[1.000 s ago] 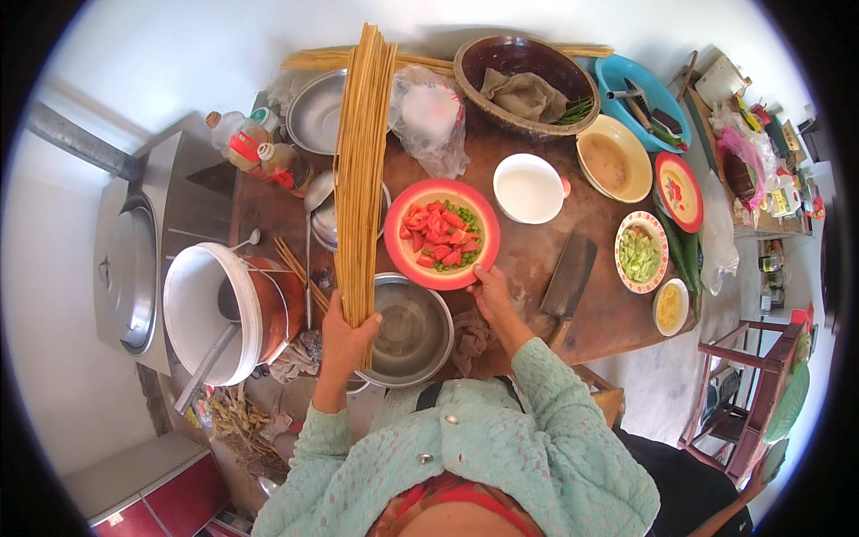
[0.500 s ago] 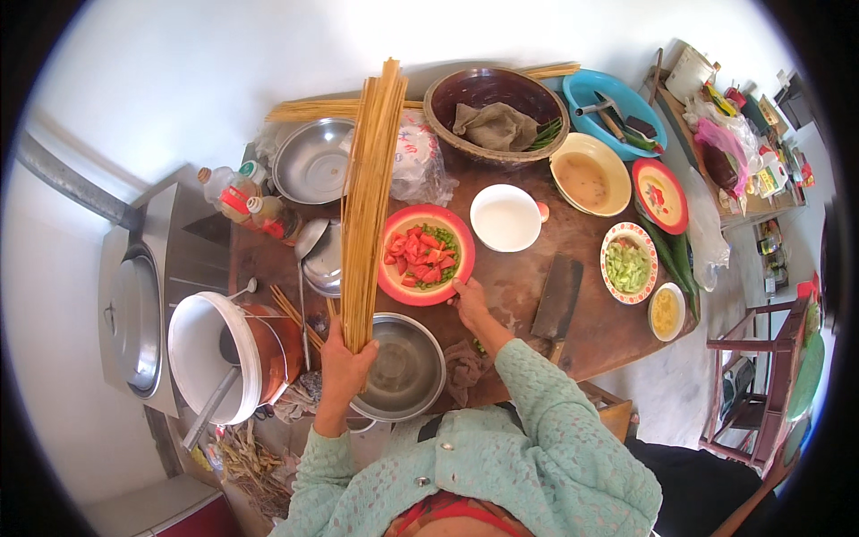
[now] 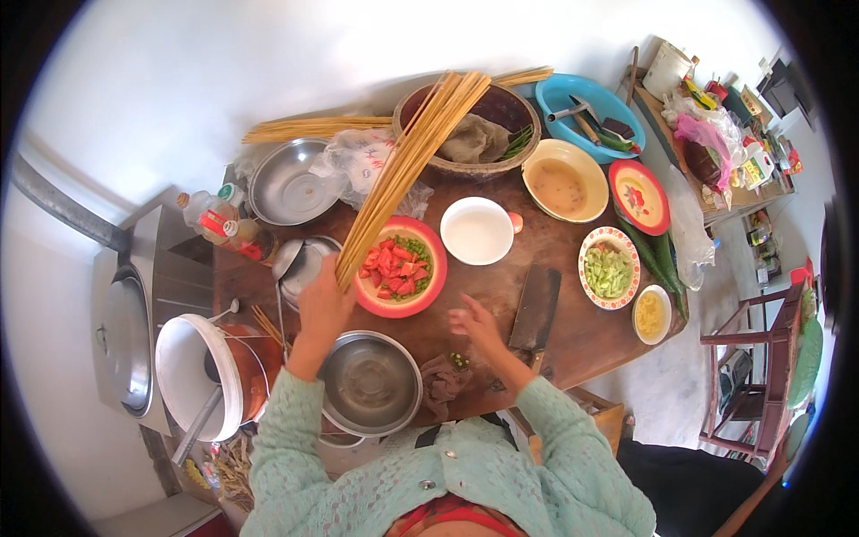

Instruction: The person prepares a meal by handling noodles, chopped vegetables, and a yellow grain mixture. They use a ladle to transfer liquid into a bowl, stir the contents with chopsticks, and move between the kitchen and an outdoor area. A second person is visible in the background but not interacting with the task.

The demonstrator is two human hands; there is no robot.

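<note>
My left hand (image 3: 322,309) is closed round the lower end of a long bundle of thin straw-coloured stalks (image 3: 413,170). The bundle slants up to the right, passing over a clear plastic bag and in front of a dark brown basin (image 3: 523,161). Below it sits a red-rimmed plate (image 3: 437,288) with chopped tomato and green pieces, partly covered by the stalks. My right hand (image 3: 480,328) hovers over the table to the right of that plate, fingers apart and holding nothing. A metal bowl (image 3: 371,380) stands between my forearms. The cleaver (image 3: 537,309) lies right of my right hand.
A white cup (image 3: 477,230), a cream basin (image 3: 565,179), a blue basin (image 3: 591,89) of tools and small bowls of cut food fill the far and right side. At left stand bottles (image 3: 208,215), a white-lined bucket (image 3: 192,376) and a stove (image 3: 134,331).
The stalk bundle has tipped from nearly upright to slanting right. My left hand has risen and shifted left; my right hand has let go of the plate's rim. The whole view has shifted slightly.
</note>
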